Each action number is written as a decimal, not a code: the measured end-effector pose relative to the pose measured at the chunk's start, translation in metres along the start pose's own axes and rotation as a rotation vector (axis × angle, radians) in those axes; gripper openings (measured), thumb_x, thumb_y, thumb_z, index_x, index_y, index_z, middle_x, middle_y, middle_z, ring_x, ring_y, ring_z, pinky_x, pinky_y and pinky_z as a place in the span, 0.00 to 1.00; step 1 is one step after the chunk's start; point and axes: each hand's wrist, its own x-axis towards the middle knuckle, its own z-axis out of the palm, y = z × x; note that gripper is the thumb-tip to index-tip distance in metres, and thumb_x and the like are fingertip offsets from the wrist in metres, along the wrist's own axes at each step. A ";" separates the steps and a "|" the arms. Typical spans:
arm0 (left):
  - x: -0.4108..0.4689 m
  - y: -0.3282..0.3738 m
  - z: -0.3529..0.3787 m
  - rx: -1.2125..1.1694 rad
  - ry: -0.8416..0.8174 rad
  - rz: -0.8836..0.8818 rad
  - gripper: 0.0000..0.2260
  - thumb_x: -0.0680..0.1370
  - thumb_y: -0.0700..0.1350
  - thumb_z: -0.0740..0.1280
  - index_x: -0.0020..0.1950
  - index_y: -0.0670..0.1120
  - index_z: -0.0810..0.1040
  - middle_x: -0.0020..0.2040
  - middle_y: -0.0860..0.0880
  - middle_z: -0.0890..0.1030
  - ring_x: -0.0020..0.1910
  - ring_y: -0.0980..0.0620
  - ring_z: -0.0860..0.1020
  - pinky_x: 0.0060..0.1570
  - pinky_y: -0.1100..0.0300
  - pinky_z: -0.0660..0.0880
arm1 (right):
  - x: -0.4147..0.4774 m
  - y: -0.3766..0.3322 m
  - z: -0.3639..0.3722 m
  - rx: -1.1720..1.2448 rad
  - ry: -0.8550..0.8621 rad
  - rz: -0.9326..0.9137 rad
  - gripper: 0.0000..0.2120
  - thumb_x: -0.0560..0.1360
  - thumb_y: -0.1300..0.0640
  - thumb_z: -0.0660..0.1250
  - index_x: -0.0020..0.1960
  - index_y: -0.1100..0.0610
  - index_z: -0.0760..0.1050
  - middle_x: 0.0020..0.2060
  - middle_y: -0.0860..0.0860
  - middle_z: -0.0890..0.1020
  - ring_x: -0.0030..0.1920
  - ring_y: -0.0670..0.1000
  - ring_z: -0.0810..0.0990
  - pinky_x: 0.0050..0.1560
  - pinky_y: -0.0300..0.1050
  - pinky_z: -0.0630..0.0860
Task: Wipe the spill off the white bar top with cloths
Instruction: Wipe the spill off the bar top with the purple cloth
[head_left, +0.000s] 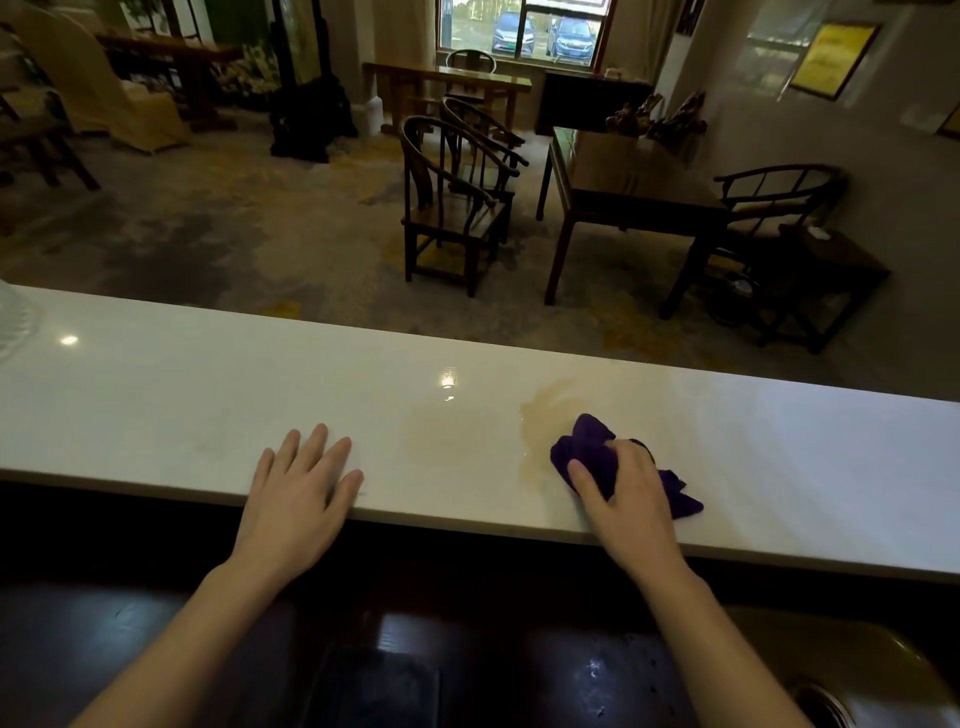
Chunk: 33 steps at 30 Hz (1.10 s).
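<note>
Right hand fingers clamp bunched purple cloth at spill near edge; left hand, fingers spread flat, braces bar top left of spill. Best sweep cloth across spill toward its faint left patch, pressing evenly.

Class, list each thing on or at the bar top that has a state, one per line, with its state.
White bar top: partly wet.
Pale brown spill: still there, smeared.
Crumpled purple cloth: bunched, on the spill's edge.
Left hand: open, flat, empty.
Right hand: gripping the cloth.
</note>
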 end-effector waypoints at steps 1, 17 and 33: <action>0.001 0.000 0.000 0.003 0.002 0.000 0.25 0.81 0.59 0.51 0.77 0.53 0.63 0.80 0.47 0.59 0.80 0.42 0.53 0.77 0.43 0.51 | 0.001 0.002 0.006 -0.074 -0.004 0.016 0.23 0.80 0.40 0.62 0.70 0.52 0.69 0.69 0.54 0.73 0.72 0.61 0.68 0.74 0.59 0.62; 0.002 0.002 0.001 -0.117 -0.006 -0.023 0.25 0.81 0.59 0.54 0.76 0.52 0.64 0.80 0.47 0.59 0.80 0.44 0.51 0.77 0.43 0.45 | -0.007 -0.121 0.117 -0.147 -0.149 -0.221 0.30 0.78 0.32 0.49 0.76 0.42 0.63 0.78 0.52 0.66 0.79 0.59 0.56 0.76 0.70 0.45; 0.002 0.000 -0.002 -0.131 -0.017 -0.004 0.25 0.82 0.54 0.56 0.78 0.49 0.60 0.81 0.48 0.55 0.81 0.46 0.48 0.77 0.45 0.42 | 0.010 -0.124 0.129 -0.164 -0.207 -0.429 0.23 0.80 0.39 0.59 0.72 0.45 0.68 0.74 0.52 0.72 0.77 0.58 0.62 0.77 0.66 0.48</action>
